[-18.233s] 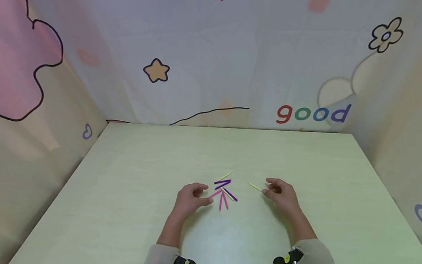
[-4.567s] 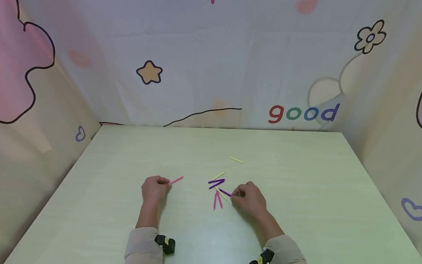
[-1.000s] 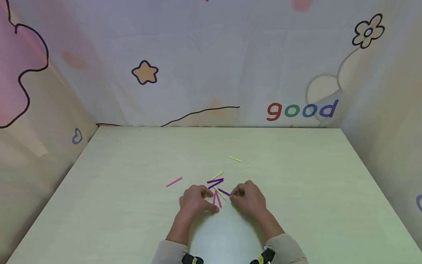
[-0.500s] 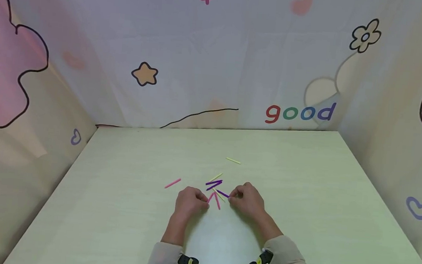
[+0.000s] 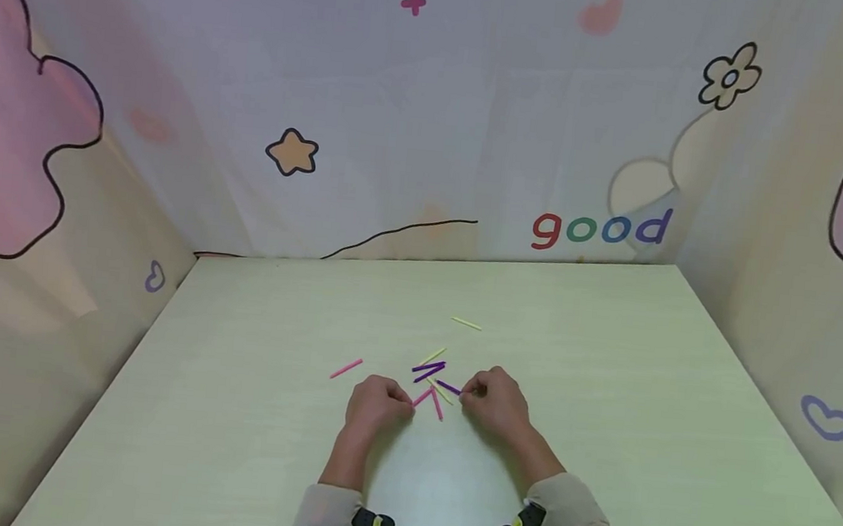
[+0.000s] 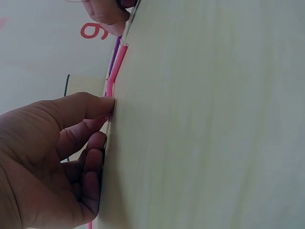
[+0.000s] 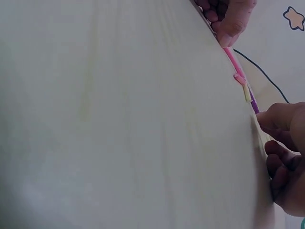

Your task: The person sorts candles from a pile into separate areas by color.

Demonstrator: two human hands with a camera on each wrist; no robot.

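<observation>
Since the frame one second earlier, the left hand has gone from spread fingers around two pink sticks to a narrow grip, and the pink stick it pinches has swung round to slant up and to the right. That stick lies at the near edge of a small cluster in the middle of a pale green table, its far end beside the top of a second pink stick. The right hand is also in a narrow grip, thumb and finger pinching the outer end of a purple stick. Just beside that one, a yellow stick slants down to the right. Behind these, an upper purple stick and a lower purple stick come together at their right ends, with a slanted yellow stick just beyond them. Apart from the cluster lie a lone pink stick to the left and a lone yellow stick farther back. A pale cloth backdrop printed with a star and the word "good" stands behind the table.
</observation>
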